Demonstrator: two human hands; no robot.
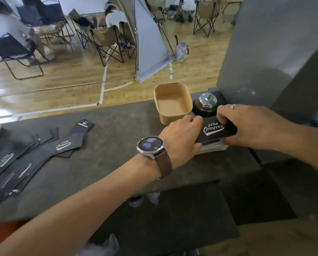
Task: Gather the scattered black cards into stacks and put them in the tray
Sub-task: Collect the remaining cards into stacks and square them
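Note:
A stack of black cards (216, 133) with white "Club Camping" lettering rests on edge on the dark countertop (117, 124), just right of and in front of the tan tray (170, 103). My left hand (182, 137), with a watch on its wrist, grips the stack's left end. My right hand (246, 124), wearing a ring, grips its right end and top. The tray is empty. Several more black cards (25, 157) lie scattered and overlapping at the left of the counter.
A silver call bell (206, 103) on a black base stands right behind the stack, beside the tray. A grey pillar (265, 52) rises at the right. Beyond the counter are a wooden floor, folding chairs, a grey tent and seated people.

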